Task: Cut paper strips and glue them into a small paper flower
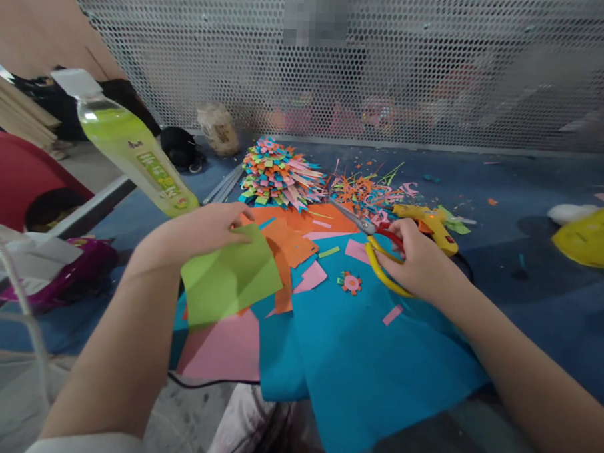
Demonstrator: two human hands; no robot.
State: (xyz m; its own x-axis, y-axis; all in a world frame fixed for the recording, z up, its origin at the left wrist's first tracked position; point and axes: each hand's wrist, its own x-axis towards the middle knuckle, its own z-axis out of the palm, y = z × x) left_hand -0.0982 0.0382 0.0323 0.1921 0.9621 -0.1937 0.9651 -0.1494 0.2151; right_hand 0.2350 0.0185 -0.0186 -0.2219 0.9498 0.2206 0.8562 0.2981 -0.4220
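Note:
My left hand (214, 226) has its fingers closed on the upper edge of a green paper sheet (232, 273). Scissors (387, 270) with red and yellow handles are in my right hand (415, 258), their blades pointing up and left. Below lie large blue paper (370, 370), pink paper (224, 350) and orange paper (286, 242). A small pink paper flower (351, 283) rests on the blue paper, among pink scraps. Behind them stands a cone of layered coloured paper strips (277, 175), beside a heap of thin paper cuttings (371, 193).
A yellow glue gun (429, 222) lies right of the cuttings. A green drink bottle (130, 145) and a magenta tissue box (62, 269) are at the left, a yellow object (592, 236) at the far right. A perforated metal panel (229, 56) borders the table's back.

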